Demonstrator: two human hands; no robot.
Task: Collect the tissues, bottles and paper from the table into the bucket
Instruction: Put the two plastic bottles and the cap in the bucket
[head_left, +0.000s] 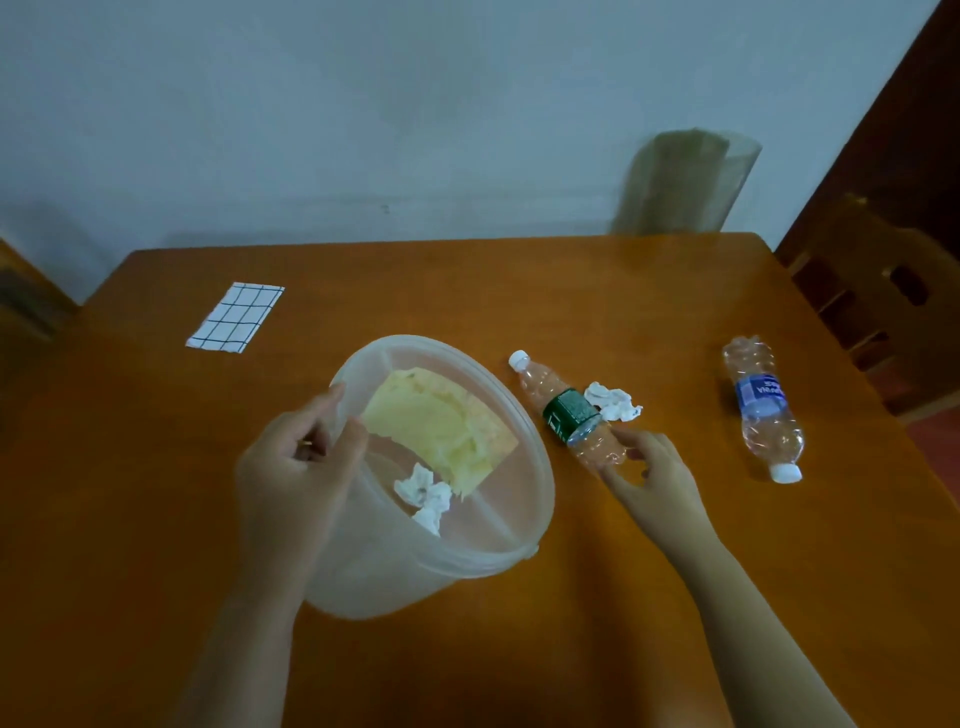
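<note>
A translucent white bucket (524, 415) stands tilted on the orange table, with yellow crumpled paper (441, 423) and a white tissue (423, 493) inside. My left hand (296, 467) grips the bucket's left rim. My right hand (652, 475) touches the bottom end of a green-labelled bottle (569, 410) lying right of the bucket, fingers spread around it. A crumpled tissue (613, 402) lies against that bottle. A blue-labelled bottle (763, 405) lies farther right.
A checked white cloth (236, 317) lies at the table's far left. A wooden chair (878, 296) stands by the right edge. A greenish rolled mesh (685, 182) leans on the wall behind the table (519, 291).
</note>
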